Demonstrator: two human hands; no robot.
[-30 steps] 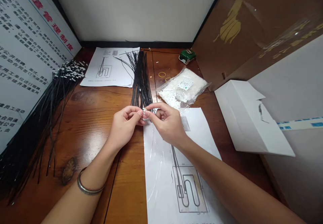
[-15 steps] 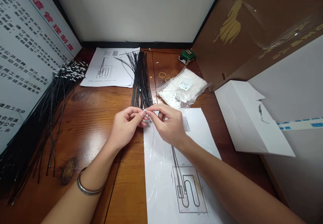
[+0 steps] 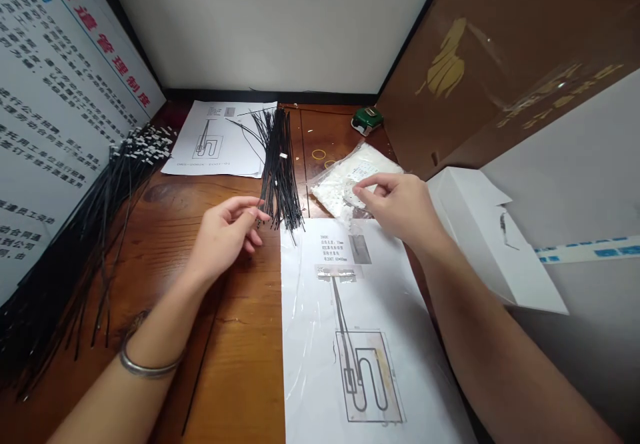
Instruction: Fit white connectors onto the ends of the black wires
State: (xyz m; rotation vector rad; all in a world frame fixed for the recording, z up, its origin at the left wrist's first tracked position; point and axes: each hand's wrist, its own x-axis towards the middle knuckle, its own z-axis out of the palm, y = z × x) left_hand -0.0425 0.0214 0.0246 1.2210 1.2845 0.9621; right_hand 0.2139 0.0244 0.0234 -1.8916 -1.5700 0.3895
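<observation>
My left hand [image 3: 225, 234] is at the near end of a bundle of thin black wires [image 3: 280, 164] on the wooden table [image 3: 200, 337], thumb and forefinger pinched on one wire's tip. My right hand [image 3: 400, 204] rests on a clear plastic bag of small white pieces [image 3: 345, 177], with thumb and forefinger pinched together at the bag's opening; what they hold is too small to see. Between my forearms lies a printed sheet with a wire drawing [image 3: 350, 337], under clear film.
A large pile of black wires with white ends [image 3: 95, 217] lies along the left wall poster. A second drawing sheet [image 3: 215, 141] and a green tape measure [image 3: 367, 119] are at the back. A white box [image 3: 495, 244] and brown cardboard [image 3: 500, 51] stand on the right.
My hands, pinched together on a small white piece at the wire tip, have parted. The right hand moved right to the bag; the left stayed by the bundle.
</observation>
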